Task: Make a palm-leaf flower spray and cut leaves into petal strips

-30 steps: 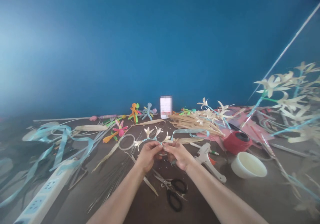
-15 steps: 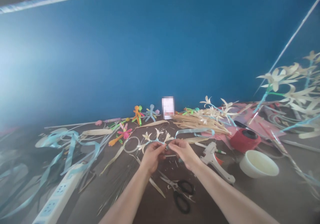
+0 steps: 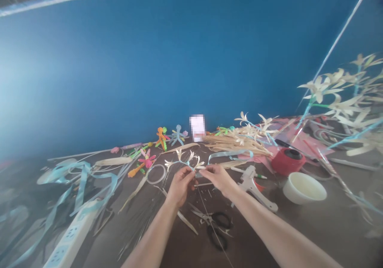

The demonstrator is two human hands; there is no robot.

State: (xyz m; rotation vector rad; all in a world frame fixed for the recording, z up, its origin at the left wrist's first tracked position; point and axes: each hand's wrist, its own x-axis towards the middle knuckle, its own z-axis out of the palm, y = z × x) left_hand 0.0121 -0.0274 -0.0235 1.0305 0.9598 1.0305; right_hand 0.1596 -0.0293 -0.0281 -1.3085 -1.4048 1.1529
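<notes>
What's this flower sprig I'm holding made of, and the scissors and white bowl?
Flower sprig: perhaps matte dried husk or paper, from its thin, pale, curled petals. Scissors: likely metal blades, dull grey; black handles, probably plastic. White bowl: smooth, maybe plastic or ceramic; the plain surface fits either.

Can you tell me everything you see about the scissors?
The scissors have two black, plastic-looking handle loops and silvery, metal-looking blades. They lie slightly open on the dark table, handles nearer the person, blades pointing away and leftward. A thin, pale thread crosses in front of them; I can't tell whether it touches. Nobody holds them.
</notes>
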